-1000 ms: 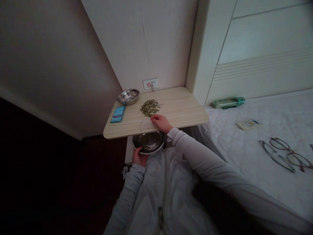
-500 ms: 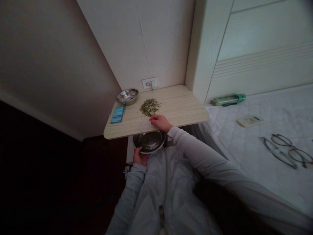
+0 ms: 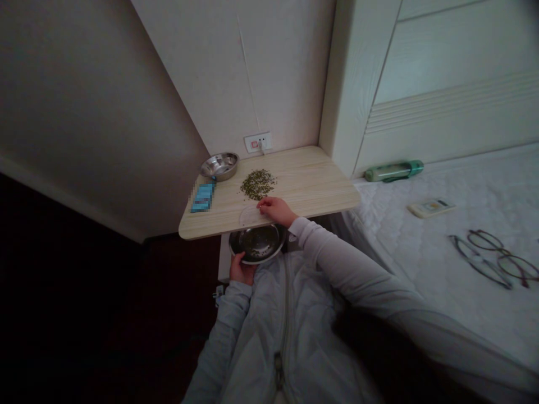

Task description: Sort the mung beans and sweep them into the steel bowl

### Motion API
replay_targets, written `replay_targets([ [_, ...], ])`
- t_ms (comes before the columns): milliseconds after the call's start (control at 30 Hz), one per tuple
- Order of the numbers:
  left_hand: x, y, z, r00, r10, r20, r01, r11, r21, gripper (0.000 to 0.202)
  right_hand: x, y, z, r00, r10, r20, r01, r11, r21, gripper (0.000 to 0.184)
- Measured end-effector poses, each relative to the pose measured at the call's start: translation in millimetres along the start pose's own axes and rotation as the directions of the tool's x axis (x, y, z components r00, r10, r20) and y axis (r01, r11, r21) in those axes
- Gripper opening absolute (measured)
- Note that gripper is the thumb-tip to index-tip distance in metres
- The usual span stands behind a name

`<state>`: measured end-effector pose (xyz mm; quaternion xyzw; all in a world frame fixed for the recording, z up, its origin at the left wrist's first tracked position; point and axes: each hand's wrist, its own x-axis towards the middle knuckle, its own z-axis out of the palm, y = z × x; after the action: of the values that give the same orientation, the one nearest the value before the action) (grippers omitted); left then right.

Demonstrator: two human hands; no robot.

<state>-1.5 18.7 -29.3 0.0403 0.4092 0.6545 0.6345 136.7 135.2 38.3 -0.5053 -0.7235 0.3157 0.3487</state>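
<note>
Left hand (image 3: 241, 271) gripping bowl (image 3: 260, 243) below surface (image 3: 307, 182) front edge; right hand (image 3: 279, 211) half-curling at clear disc (image 3: 247, 215), hold unclear; grains (image 3: 256, 184) lying just beyond.

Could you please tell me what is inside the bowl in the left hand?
Inside the bowl are small greenish bits. The table hides its far edge, and the left hand covers some of its rim.

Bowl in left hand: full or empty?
Nearly empty: the bowl held by the left hand shows mostly bare, shiny metal, with only some small grains toward its near side.
</note>
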Motion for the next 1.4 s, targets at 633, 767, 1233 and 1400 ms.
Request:
replay_targets([
  [633,-3.4,0.9,2.7,1.000,0.005,-0.026,-0.005,1.000,0.014,0.039,0.1,0.0,1.4,1.000,0.013,0.005,-0.013,1.000,-0.010,0.020],
  [767,-3.1,1.1,2.1,0.999,0.000,-0.036,0.001,1.000,0.018,0.038,-0.2,-0.2,1.2,1.000,0.012,0.013,-0.011,0.999,-0.031,0.020],
  [1233,-4.2,1.6,3.5,1.000,0.015,-0.009,-0.014,0.999,0.032,0.039,-2.2,-1.6,0.7,0.999,-0.002,0.035,0.003,0.999,-0.046,0.020],
  [1400,-6.3,3.1,4.9,0.999,-0.017,-0.027,0.018,0.999,0.044,0.036,-7.0,-5.8,4.5,0.996,-0.045,0.077,0.051,0.995,-0.085,0.020],
])
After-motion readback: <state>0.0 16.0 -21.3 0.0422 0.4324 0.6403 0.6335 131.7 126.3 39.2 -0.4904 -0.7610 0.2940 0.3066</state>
